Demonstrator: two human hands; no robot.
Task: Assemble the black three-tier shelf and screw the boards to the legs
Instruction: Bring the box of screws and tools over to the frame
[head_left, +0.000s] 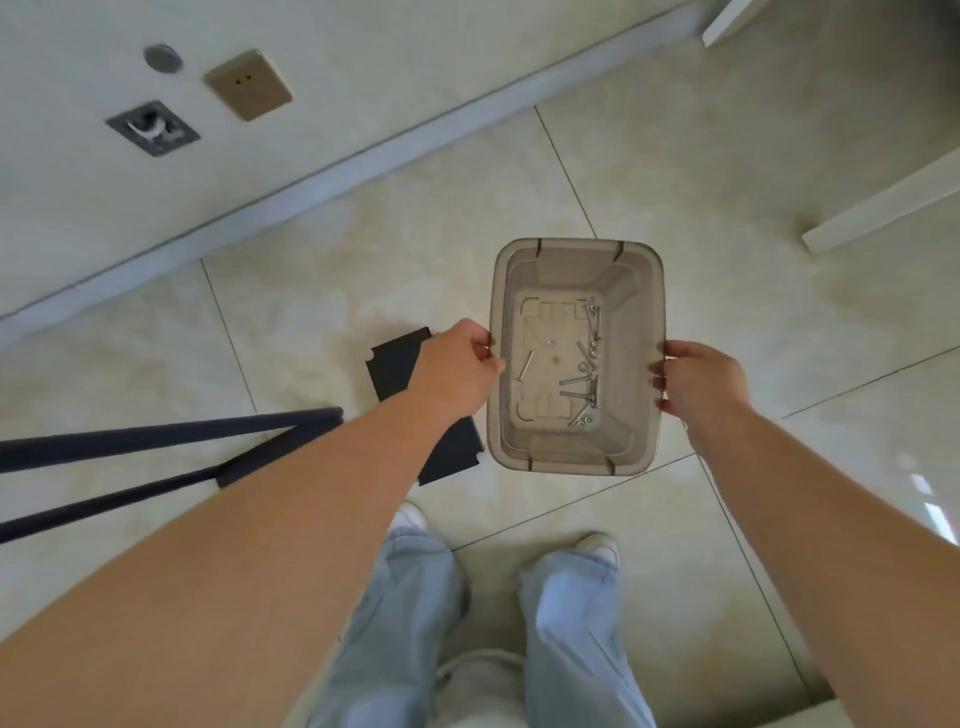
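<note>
I hold a grey translucent plastic bin (576, 249) above the tiled floor. My left hand (457, 369) grips its left rim and my right hand (701, 379) grips its right rim. Several silver screws and washers (584, 384) lie loose on the bin's bottom. A black shelf board (395, 358) lies flat on the floor under my left forearm, partly hidden by it. Two black legs (156, 431) lie on the floor at the left, reaching toward the board.
A wall with a grey skirting board (363, 161) runs diagonally across the top left, carrying sockets (248, 85). White furniture legs (878, 208) stand at the upper right. My feet and light blue trousers (415, 597) fill the bottom centre.
</note>
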